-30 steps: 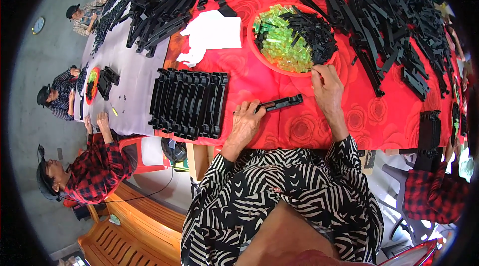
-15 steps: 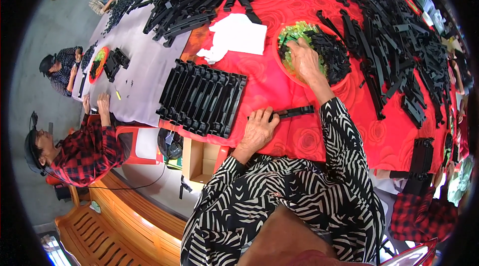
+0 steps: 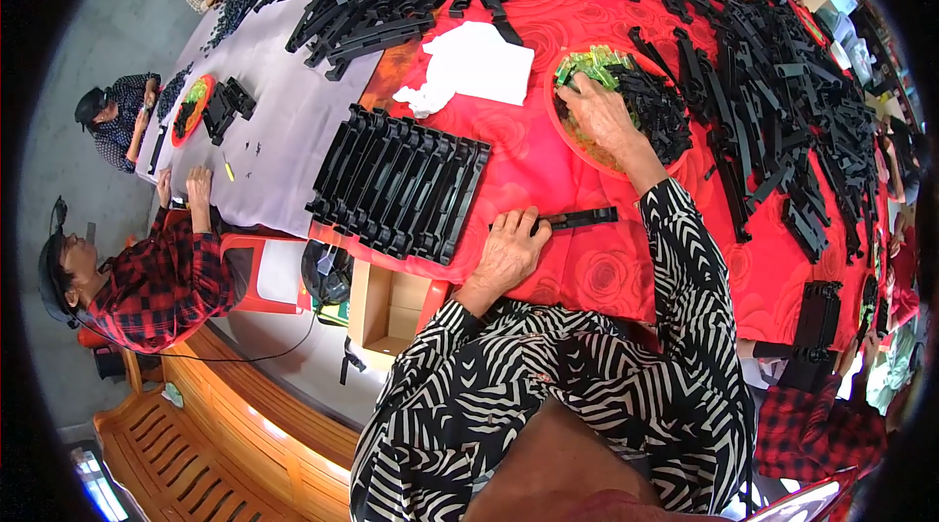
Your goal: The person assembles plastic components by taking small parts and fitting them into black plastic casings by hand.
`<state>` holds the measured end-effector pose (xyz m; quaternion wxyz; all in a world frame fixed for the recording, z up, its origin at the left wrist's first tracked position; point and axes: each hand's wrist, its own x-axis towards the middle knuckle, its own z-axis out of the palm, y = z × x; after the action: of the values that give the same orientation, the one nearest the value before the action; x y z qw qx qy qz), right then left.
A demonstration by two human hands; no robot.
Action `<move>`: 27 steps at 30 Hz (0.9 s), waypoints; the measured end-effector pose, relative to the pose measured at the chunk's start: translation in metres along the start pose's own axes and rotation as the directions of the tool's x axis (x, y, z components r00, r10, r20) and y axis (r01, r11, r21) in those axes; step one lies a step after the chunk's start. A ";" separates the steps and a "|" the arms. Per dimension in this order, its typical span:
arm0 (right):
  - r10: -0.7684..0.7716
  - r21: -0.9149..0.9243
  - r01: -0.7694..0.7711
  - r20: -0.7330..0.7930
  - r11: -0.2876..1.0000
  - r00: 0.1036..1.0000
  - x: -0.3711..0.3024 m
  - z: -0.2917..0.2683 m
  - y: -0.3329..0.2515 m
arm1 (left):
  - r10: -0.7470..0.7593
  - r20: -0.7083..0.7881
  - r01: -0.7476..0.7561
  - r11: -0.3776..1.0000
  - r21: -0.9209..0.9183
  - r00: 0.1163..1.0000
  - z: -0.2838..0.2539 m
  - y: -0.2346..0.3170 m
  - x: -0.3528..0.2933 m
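My left hand [image 3: 507, 254] is closed on the left end of a long black plastic strip [image 3: 585, 218], pressing it against the table near the front edge. The strip's right part sticks out past my fingers. Beyond it, my right hand [image 3: 602, 119] reaches into a round red basin [image 3: 584, 156], its fingers curled together and their tips down among the pieces. Small translucent green pieces [image 3: 599, 62] lie on the basin's left side, and small black parts [image 3: 657, 106] fill its right. Whatever the right fingertips grip is hidden.
Left of my left hand stands a row of black plastic strips [image 3: 399, 184] side by side. Crumpled white paper [image 3: 479, 67] lies behind it. Heaps of black strips [image 3: 773, 111] spread at right and far left [image 3: 372, 3]. A person in a checked shirt [image 3: 161, 292] sits at left.
My right hand stays in the basin, its fingers shifting slightly among the green pieces and curling more. The left hand holds the strip in the same place. The whole view has shifted a little.
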<state>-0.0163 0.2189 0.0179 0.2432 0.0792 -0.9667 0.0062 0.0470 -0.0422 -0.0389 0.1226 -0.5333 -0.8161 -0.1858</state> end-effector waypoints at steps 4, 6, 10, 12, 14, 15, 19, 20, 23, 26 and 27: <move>0.091 -0.031 -0.088 0.105 0.996 0.990 0.007 0.002 -0.001 | 0.011 -0.006 -0.011 1.000 -0.005 1.000 0.001 0.000 0.001; 0.129 -0.054 -0.121 0.191 0.991 0.973 0.012 0.004 -0.002 | 0.005 -0.009 -0.005 1.000 0.005 1.000 0.001 0.000 0.002; 0.119 -0.043 -0.114 0.126 0.992 0.985 0.009 0.006 -0.001 | 0.007 -0.025 -0.007 1.000 0.014 1.000 -0.001 0.000 0.001; 0.045 -0.064 -0.045 0.007 0.997 0.999 0.002 0.007 0.000 | 0.000 -0.019 0.001 1.000 0.017 1.000 0.000 0.001 0.001; 0.043 -0.047 -0.046 -0.051 0.998 0.998 -0.004 0.011 0.004 | 0.000 -0.006 0.000 1.000 0.012 1.000 0.003 0.001 0.003; 0.035 -0.035 -0.039 -0.112 0.999 0.993 -0.005 0.010 0.002 | 0.000 -0.001 0.000 1.000 0.009 1.000 0.002 0.001 0.001; 0.099 0.059 -0.088 -0.217 0.994 0.971 -0.004 -0.001 0.005 | 0.000 -0.007 0.001 1.000 0.012 1.000 -0.001 0.002 0.000; 0.144 0.100 -0.128 -0.186 0.987 0.972 -0.005 -0.005 0.005 | -0.005 -0.002 0.005 1.000 0.009 1.000 -0.001 0.002 -0.001; 0.229 0.180 -0.206 -0.119 0.962 0.966 -0.003 -0.006 0.005 | -0.012 0.003 0.012 1.000 0.013 1.000 -0.001 0.001 -0.001; 0.082 0.105 -0.080 -0.012 0.991 0.997 0.002 -0.001 0.001 | -0.015 0.006 0.015 1.000 0.005 1.000 0.000 0.000 0.000; 0.100 0.059 -0.103 0.052 0.993 0.994 0.004 0.000 -0.001 | -0.023 0.010 0.023 1.000 0.001 1.000 -0.001 0.000 0.000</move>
<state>-0.0199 0.2172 0.0201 0.2162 0.0375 -0.9745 0.0467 0.0472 -0.0419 -0.0382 0.1164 -0.5249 -0.8228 -0.1843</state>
